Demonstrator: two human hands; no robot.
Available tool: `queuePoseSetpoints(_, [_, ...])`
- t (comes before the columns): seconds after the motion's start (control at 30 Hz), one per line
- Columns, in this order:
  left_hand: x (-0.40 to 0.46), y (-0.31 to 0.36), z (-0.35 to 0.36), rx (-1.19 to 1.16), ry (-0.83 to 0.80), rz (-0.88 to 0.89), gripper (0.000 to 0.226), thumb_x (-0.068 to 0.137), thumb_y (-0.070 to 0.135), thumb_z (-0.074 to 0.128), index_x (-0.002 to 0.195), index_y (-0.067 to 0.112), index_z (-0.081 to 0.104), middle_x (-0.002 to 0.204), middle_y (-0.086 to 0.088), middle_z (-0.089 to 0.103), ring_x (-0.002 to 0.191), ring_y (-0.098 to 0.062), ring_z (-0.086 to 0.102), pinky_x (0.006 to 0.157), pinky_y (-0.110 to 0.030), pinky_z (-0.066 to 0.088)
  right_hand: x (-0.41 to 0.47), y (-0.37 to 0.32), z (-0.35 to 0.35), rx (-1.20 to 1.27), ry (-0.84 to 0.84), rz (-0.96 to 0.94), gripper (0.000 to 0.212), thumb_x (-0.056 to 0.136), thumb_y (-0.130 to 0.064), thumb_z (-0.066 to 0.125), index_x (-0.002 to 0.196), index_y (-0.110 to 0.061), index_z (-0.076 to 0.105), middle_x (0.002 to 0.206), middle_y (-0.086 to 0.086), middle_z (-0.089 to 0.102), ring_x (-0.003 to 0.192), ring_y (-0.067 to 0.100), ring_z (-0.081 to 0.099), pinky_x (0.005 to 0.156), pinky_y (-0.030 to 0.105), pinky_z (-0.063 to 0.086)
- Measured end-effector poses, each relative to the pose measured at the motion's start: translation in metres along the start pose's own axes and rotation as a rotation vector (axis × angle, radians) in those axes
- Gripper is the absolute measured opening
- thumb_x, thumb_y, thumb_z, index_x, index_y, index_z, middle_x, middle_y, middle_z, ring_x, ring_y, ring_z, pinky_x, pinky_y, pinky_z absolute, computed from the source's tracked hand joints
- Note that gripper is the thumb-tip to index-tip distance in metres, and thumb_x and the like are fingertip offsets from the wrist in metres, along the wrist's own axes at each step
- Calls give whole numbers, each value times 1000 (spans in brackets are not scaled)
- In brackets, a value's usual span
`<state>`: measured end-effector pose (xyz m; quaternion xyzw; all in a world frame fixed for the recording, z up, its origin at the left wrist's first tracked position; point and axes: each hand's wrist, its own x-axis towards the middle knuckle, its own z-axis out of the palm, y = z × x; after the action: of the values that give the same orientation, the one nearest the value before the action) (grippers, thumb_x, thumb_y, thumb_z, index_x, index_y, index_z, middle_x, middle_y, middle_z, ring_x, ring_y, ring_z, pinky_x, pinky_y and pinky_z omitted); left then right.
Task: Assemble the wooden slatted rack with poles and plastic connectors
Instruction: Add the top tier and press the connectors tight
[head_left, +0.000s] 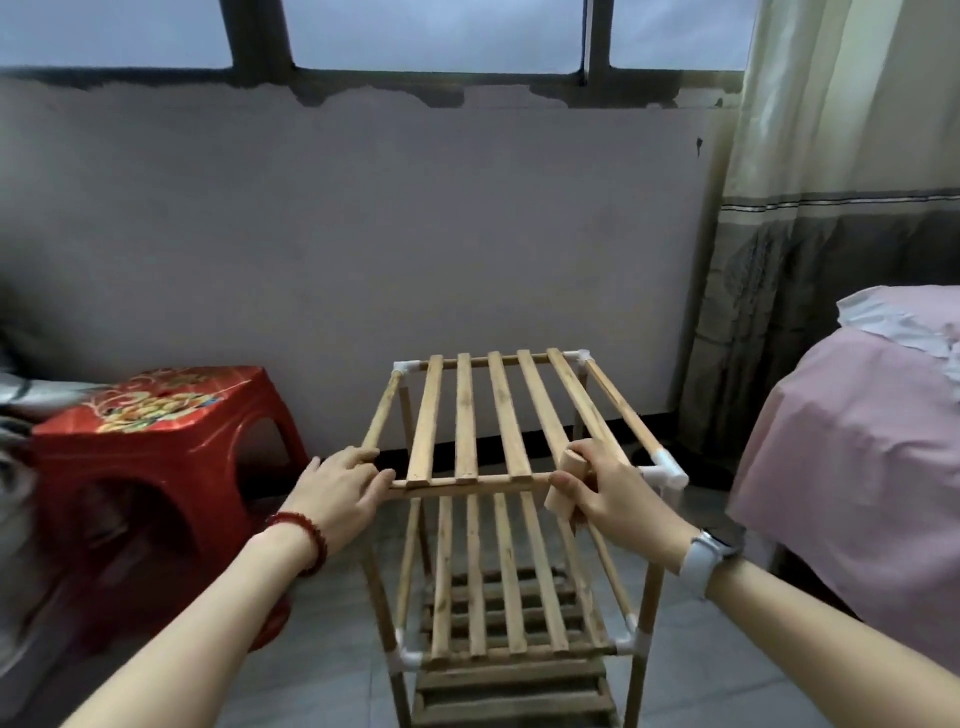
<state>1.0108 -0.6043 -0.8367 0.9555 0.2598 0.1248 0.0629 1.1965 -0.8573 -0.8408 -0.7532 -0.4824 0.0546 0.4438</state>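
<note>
A wooden slatted rack (498, 571) stands on the floor in front of me, its poles joined by white plastic connectors (667, 470). Its top shelf (493, 415) has several slats. My left hand (340, 486) rests over the shelf's near left corner, fingers on the front pole; that corner's connector is hidden beneath it. My right hand (605, 486) grips a short wooden block (563, 486) upright at the right end of the front pole. A middle shelf (498, 582) and a lower one show below.
A red plastic stool (156, 447) stands at the left, close to the rack. A bed with a pink cover (852, 467) fills the right side. A wall and a curtain (831, 234) are behind. Grey tiled floor lies around the rack.
</note>
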Motion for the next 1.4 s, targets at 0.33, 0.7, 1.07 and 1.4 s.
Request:
queuePoseSetpoints(0.33, [-27,77,-1,98,-61,482,56,88,56,31,127,21,52,124,-1,49,116,-16,41,113,-35,18,39,39,-33,-176,251,282,36,94,-32,54,120,-9,46,103,12,60,99,33,57,73,27,34])
queuePoseSetpoints(0.7, [11,200,47,136,65,447,86,79,76,30,147,26,17,157,-3,7,145,-20,0,114,-48,-5,9,21,-103,-205,224,175,24,92,-36,54,101,-15,46,90,0,63,82,17,59,72,28,45])
queuePoseSetpoints(1.07, [43,215,61,210,-28,509,81,91,57,38,149,22,-7,157,1,-10,144,-15,-10,115,-39,-7,-7,-51,-131,-389,321,120,28,77,-35,59,64,-20,39,74,4,61,74,27,55,71,38,45])
queuePoseSetpoints(1.4, [39,219,64,145,94,445,82,91,54,42,149,18,-4,157,-4,-7,144,-21,-9,116,-39,-3,3,-46,-135,-242,810,-120,50,80,-68,43,75,-18,42,61,-10,53,56,7,52,55,25,43])
